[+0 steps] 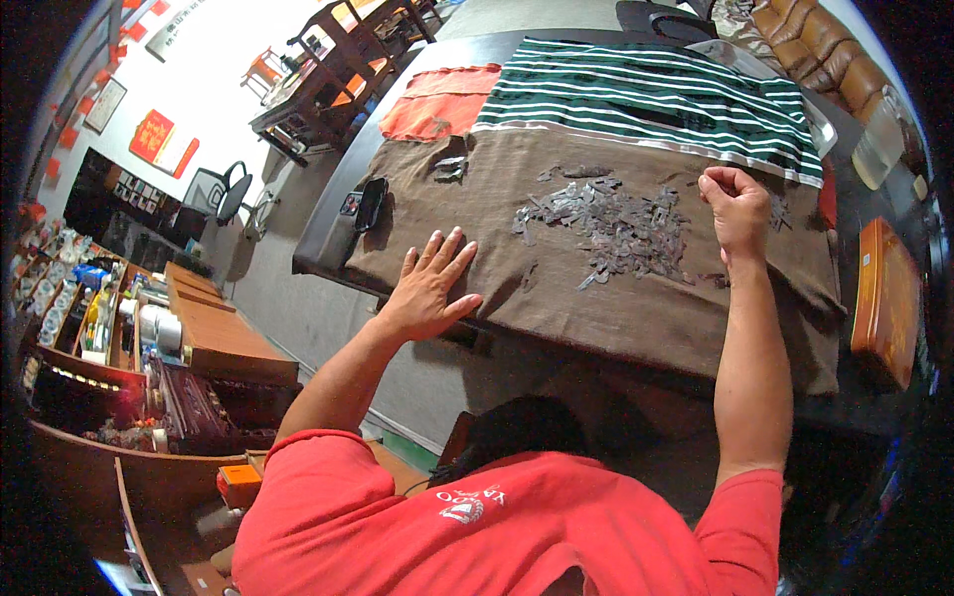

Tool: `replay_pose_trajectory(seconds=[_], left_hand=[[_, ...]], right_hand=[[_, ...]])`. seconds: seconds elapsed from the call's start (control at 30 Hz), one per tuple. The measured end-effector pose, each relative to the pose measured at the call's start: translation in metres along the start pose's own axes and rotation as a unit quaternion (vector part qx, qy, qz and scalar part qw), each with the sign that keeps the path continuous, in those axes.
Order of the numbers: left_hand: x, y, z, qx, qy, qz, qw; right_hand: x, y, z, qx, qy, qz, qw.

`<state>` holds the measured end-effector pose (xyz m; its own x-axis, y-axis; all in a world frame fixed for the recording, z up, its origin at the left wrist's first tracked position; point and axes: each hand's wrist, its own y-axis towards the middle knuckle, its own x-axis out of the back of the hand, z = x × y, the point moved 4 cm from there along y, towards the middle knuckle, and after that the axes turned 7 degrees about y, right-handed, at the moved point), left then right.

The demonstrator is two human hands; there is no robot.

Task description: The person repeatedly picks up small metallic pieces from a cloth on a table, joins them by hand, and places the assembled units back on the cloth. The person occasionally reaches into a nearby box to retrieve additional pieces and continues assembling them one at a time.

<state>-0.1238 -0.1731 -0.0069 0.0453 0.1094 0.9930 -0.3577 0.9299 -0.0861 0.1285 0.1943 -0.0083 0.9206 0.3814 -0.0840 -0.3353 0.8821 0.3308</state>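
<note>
My left hand (434, 285) lies flat with fingers spread on the near left part of a brown cloth (556, 308), and it holds nothing. My right hand (737, 214) is held closed, thumb against curled fingers, near the right end of a loose pile of thin grey flakes (611, 223). Whatever it pinches, if anything, is too small or hidden to make out. A few more flakes lie scattered just right of that hand. A small separate heap of dark flakes (452, 167) sits on the cloth at the upper left.
A green-and-white striped cloth (636, 84) and an orange cloth (442, 99) cover the table's far side. A dark open case (370, 204) lies at the left edge, an orange-brown box (882, 303) at the right. Wooden shelves (224, 328) stand left; a brown leather sofa (820, 50) stands far right.
</note>
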Motion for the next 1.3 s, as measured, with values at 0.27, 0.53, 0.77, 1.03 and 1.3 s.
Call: replay_pose_trajectory(seconds=[0.27, 0.53, 0.77, 1.03, 1.3], left_hand=[[0.008, -0.011, -0.022, -0.043, 0.002, 0.019, 0.999], [0.004, -0.025, -0.033, -0.069, -0.03, 0.016, 0.997], [0.031, 0.038, -0.014, -0.024, -0.173, -0.125, 0.977], [0.068, 0.111, -0.12, -0.14, -0.338, -0.076, 0.928], [0.062, 0.135, -0.155, -0.199, -0.517, 0.09, 0.828]], right_hand=[[-0.004, -0.005, 0.005, -0.016, 0.003, 0.006, 1.0], [-0.004, -0.006, 0.007, 0.004, -0.064, 0.002, 0.998], [-0.016, -0.016, 0.029, -0.024, -0.042, 0.038, 0.998], [-0.046, -0.045, 0.058, -0.025, 0.042, 0.225, 0.973], [-0.055, -0.052, 0.058, -0.063, 0.154, 0.292, 0.942]])
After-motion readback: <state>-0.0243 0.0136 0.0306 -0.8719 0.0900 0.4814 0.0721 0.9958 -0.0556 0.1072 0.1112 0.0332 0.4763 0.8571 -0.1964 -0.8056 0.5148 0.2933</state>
